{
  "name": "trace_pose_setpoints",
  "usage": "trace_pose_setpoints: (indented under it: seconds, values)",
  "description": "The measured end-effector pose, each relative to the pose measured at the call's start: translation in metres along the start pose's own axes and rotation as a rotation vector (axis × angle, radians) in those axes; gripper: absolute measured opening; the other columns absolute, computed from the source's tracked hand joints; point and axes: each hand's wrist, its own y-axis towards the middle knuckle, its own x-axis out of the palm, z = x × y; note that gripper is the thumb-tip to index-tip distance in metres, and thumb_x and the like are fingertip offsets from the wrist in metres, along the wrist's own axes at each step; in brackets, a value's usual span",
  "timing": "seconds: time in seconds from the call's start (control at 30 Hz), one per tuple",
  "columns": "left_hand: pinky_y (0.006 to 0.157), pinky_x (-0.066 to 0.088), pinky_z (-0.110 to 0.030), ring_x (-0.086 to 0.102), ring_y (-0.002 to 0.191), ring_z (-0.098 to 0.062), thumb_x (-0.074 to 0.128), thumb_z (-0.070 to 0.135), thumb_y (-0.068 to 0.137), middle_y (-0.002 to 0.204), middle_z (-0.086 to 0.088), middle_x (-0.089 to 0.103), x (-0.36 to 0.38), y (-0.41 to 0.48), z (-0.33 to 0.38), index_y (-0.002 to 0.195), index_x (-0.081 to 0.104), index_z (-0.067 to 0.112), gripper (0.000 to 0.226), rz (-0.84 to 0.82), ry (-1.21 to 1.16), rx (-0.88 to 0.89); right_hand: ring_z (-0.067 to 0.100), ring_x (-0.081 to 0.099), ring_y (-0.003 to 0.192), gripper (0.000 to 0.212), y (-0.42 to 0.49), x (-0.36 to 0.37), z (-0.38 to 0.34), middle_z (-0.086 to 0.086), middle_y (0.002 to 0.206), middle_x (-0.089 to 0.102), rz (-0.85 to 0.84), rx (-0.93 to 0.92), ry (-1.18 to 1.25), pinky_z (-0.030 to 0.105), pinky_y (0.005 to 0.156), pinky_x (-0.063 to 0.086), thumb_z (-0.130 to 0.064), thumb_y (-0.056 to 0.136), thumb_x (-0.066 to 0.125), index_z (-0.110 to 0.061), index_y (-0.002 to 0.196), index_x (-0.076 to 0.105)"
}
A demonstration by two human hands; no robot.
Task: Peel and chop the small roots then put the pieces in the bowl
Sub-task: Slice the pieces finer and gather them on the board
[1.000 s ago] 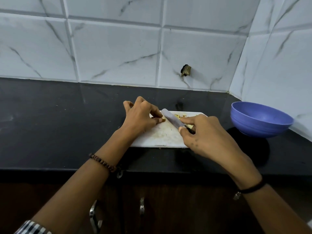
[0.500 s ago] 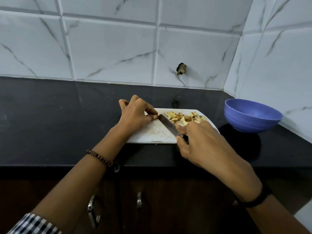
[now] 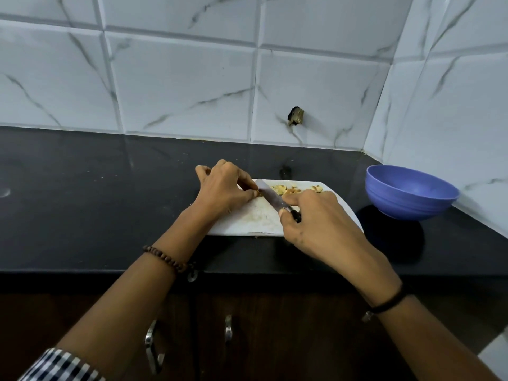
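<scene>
On the black counter (image 3: pixel 82 193) sits a white board (image 3: pixel 255 218), both our hands over it. Left hand (image 3: pixel 222 188) is curled, fingertips pinched together on a small root piece (image 3: pixel 257 193) at the board's far-left part; the piece is mostly hidden, so we can't tell its shape. Right hand (image 3: pixel 316 221) is closed around the knife (image 3: pixel 270 195) handle, index finger laid along the top. Blade runs diagonally up-left, its tip end just beside the left fingertips and touching or nearly touching the piece; we can't tell which. Chopped pieces (image 3: pixel 286 189) lie in a loose pile along the board's far edge, right of the blade. Blue bowl (image 3: pixel 409 192) stands on the counter right of the board, apart from it, near the tiled corner; we see nothing inside it.
</scene>
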Motion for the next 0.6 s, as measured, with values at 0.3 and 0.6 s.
trace_pose_setpoints:
  seconds: [0.3,0.6]
  values:
    - [0.086,0.021,-0.040,0.049,0.106,-0.005,0.071,0.032,0.082,0.081,0.018,0.071,0.000,-0.001,-0.001,0.087,0.079,0.035,0.010,0.001,0.026,0.017,0.020,0.041,0.074,0.023,0.006,0.005,-0.011,-0.005,0.073,0.028,-0.021,-0.006,-0.072,0.029,0.054,0.028,-0.030,0.097,0.049,-0.017,0.112,0.061]
    - [0.085,0.021,-0.039,0.047,0.112,-0.010,0.069,0.033,0.086,0.086,0.017,0.070,0.000,-0.002,-0.002,0.091,0.075,0.032,0.007,-0.055,0.025,-0.004,0.015,0.051,0.070,0.033,-0.012,-0.014,-0.002,0.001,0.089,0.047,-0.139,0.002,-0.080,0.028,0.060,0.040,-0.033,0.097,0.053,-0.024,0.128,0.060]
